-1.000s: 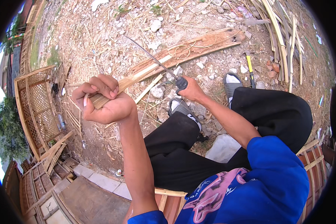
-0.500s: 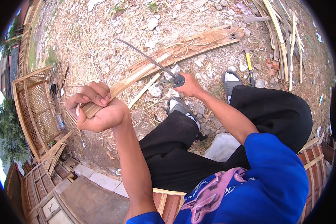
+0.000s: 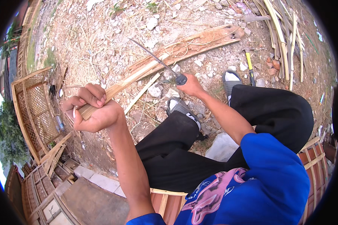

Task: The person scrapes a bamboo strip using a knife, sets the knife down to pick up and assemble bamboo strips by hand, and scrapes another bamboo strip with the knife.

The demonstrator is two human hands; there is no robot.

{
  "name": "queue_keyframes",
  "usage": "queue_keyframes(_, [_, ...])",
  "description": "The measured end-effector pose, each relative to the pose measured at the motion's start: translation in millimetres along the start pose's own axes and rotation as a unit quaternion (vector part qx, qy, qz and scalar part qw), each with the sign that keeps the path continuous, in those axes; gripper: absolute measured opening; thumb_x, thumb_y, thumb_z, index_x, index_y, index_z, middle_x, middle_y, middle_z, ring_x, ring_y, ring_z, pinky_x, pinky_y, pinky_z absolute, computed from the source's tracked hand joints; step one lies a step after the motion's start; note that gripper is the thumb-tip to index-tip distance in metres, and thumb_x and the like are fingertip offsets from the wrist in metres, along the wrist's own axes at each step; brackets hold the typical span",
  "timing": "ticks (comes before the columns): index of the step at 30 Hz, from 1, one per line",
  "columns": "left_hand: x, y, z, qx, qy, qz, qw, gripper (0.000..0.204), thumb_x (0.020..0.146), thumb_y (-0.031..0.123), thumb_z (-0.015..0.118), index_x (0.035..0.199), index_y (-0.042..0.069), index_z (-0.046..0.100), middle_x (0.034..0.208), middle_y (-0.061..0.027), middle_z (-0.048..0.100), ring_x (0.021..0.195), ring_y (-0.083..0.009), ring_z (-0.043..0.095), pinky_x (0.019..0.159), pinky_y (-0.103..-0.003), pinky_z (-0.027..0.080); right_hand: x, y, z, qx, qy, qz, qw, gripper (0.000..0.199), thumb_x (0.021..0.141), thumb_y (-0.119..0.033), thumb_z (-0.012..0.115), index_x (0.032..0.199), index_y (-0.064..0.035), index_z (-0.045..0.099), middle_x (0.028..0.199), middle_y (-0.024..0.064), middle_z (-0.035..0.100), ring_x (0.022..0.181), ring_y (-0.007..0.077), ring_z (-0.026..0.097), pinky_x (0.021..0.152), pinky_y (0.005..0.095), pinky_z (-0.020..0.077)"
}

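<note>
The left hand is wrapped around a wooden strip, reaching over the old plank's left part. Below this plank, the right hand grips a long blade by its handle.

The head fisheye looks down from above — both hands near, ground beyond.

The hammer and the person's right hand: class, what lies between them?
In the head view, the right foot in its grey sandal lies between the right hand and the hammer, with stony ground between hand and sandal.
</note>
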State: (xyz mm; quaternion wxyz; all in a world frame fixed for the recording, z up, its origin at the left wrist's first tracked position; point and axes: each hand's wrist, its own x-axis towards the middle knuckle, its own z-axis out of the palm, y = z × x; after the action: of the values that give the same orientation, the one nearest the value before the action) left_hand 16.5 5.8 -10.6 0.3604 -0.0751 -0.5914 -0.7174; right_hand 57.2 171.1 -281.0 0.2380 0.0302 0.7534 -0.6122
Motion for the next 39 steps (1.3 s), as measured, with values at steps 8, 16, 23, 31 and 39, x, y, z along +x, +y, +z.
queue_keyframes(8, [7.4,-2.1,11.7,0.004,-0.010,0.009,1.000,0.023,0.082,0.031,0.038,0.077,0.009,0.040,0.044,-0.0034,0.026,0.037,-0.0114,0.023,0.035,-0.025,0.019,-15.5,-34.4,7.5,0.061,-0.028,0.063,0.996,0.029,0.070,-0.017,0.069,0.095,-0.0031,0.065,0.081,0.0099,0.068,0.075,0.0191,0.063,0.074,0.0326,0.0497])
queue_keyframes(16, [10.5,-1.6,10.6,0.014,0.018,0.010,1.000,0.024,0.081,0.032,0.040,0.077,0.008,0.039,0.044,-0.0044,0.026,0.036,-0.0129,0.025,0.034,-0.025,0.020,-31.0,-102.1,18.6,0.059,-0.072,-0.177,0.980,0.038,0.063,-0.021,0.075,0.095,-0.0060,0.060,0.078,0.0146,0.065,0.075,0.0264,0.065,0.068,0.0376,0.0489])
queue_keyframes(23, [11.4,-3.4,12.9,0.032,-0.018,0.016,0.999,0.024,0.080,0.032,0.040,0.077,0.008,0.039,0.044,-0.0038,0.023,0.035,-0.0129,0.024,0.032,-0.025,0.020,15.9,57.1,-22.4,-0.095,0.013,0.058,0.994,0.031,0.067,-0.021,0.074,0.092,-0.0049,0.065,0.083,0.0134,0.068,0.074,0.0247,0.064,0.071,0.0348,0.0504])
queue_keyframes(31, [13.4,-8.0,13.6,0.031,0.005,0.016,0.999,0.023,0.081,0.032,0.037,0.077,0.010,0.038,0.044,-0.0036,0.023,0.034,-0.0122,0.022,0.032,-0.025,0.019,-7.6,22.0,16.1,0.108,-0.041,0.196,0.974,0.037,0.064,-0.024,0.075,0.096,-0.0060,0.067,0.086,0.0151,0.069,0.080,0.0302,0.066,0.075,0.0371,0.0510])
queue_keyframes(39, [23.6,-6.1,6.8,0.063,0.027,0.007,0.998,0.024,0.079,0.033,0.036,0.071,0.010,0.039,0.045,-0.0045,0.027,0.038,-0.0127,0.024,0.035,-0.026,0.020,-15.3,-27.6,25.0,0.026,-0.022,-0.187,0.982,0.044,0.063,-0.020,0.074,0.103,-0.0067,0.060,0.081,0.0155,0.067,0.073,0.0308,0.067,0.067,0.0387,0.0514])
